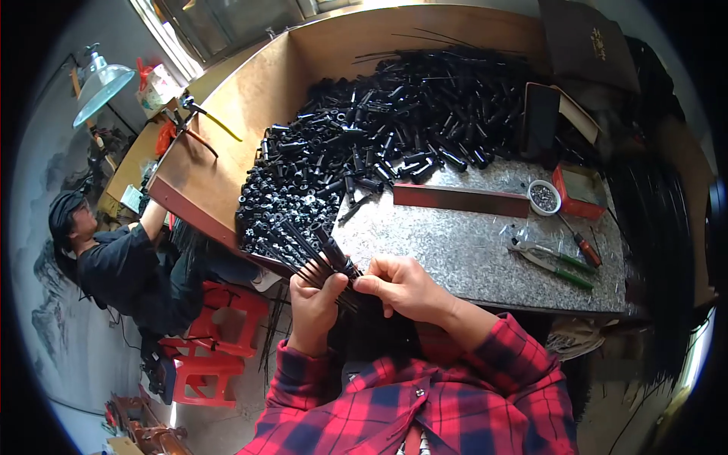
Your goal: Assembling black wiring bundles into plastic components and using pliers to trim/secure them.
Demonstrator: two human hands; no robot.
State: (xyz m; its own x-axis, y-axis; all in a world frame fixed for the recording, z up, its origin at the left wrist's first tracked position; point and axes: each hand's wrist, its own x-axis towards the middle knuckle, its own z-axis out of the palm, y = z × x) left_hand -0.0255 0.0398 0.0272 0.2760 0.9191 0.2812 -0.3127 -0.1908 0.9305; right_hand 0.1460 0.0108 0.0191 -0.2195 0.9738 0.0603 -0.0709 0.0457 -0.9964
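Note:
Just past the near edge of the grey speckled tabletop (432, 246), my left hand (312, 307) is closed around a bundle of thin black rods (298, 241) and a short black tube (331, 249). The rods fan up and away to the left, beside the tube. My right hand (406, 284) meets the left at the tube's lower end, its thumb and forefinger pressed together there. Whatever is pinched between them is too small or too covered to name. Left of the hands, small dark fittings with shiny ends (292, 216) spread along the table.
A big heap of black tubes (425, 106) lies against wooden boards (227, 91). To the right are a dark red bar (460, 200), a white cup (533, 206) of small metal bits, a red box (565, 201), green-handled pliers (557, 264), a screwdriver (585, 247) and a phone (540, 117). A co-worker (114, 265) sits left.

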